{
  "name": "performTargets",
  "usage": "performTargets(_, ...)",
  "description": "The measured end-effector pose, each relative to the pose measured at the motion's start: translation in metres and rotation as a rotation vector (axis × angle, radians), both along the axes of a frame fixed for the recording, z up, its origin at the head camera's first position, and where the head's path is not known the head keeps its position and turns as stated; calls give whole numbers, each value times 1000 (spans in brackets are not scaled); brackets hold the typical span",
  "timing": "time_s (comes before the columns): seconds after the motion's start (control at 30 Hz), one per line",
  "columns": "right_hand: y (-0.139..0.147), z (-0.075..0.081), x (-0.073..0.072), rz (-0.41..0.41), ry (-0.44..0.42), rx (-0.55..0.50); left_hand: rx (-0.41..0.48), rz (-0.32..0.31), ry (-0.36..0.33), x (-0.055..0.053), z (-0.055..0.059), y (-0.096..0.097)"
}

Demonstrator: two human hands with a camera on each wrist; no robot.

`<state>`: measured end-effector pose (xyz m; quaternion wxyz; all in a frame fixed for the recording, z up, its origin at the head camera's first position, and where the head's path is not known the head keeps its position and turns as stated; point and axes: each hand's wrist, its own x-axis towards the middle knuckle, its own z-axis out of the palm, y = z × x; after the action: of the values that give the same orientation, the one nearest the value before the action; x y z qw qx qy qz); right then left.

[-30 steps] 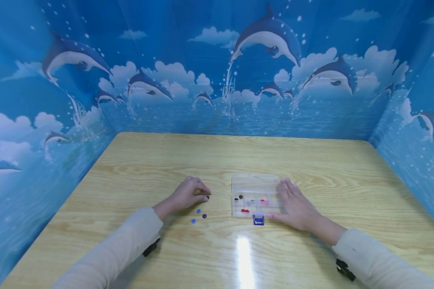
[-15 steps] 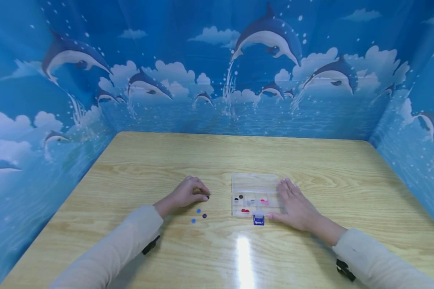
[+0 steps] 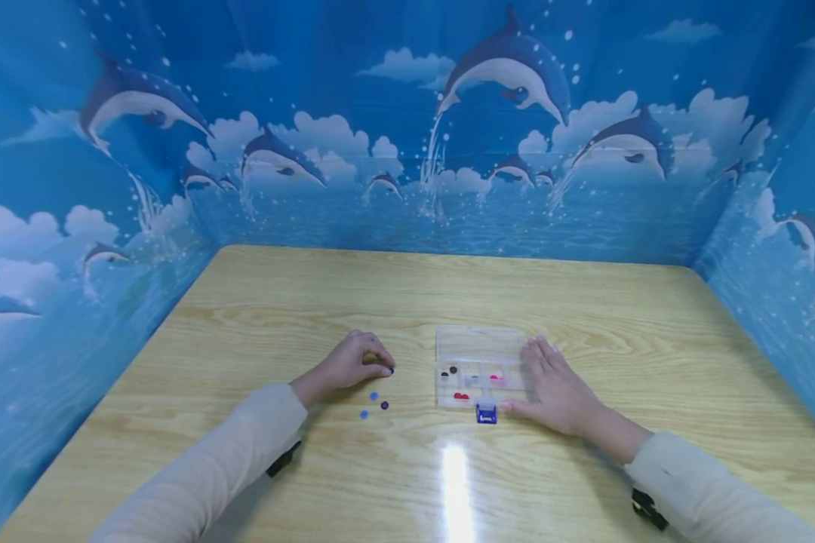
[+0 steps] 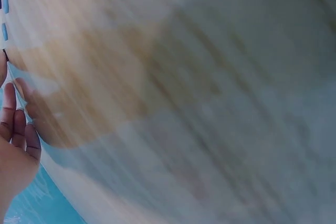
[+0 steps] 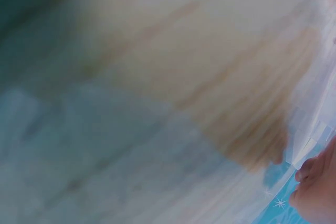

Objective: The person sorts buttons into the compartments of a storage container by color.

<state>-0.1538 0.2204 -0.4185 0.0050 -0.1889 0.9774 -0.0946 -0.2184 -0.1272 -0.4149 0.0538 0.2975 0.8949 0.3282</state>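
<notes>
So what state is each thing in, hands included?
Clear plastic divided box: open
Clear plastic lid: folded back
Dark blue plastic latch: unfastened
Left hand: pinching a small dark round piece
Right hand: fingers straight, at the box's edge
Light blue round pieces: loose on the wood-grain table
Dark purple round piece: loose there too
Red round pieces: inside the box

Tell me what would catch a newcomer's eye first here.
The blue dolphin backdrop stands out first, rising behind and beside the wooden table. On it lies an open clear box, the right hand at its right edge. Left of the box, the left hand pinches a small dark piece.
</notes>
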Motion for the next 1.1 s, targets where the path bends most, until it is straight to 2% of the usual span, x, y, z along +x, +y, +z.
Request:
performTargets(0.47, 1, 1, 2, -1, 9, -10, -28, -6, 31, 0, 2, 2)
performTargets(0.77, 1, -1, 0, 4, 0, -5, -38, 28, 64, 0, 1, 4)
performTargets(1.1, 1, -2, -1, 1, -14, -6, -57, 39, 43, 2, 2, 4)
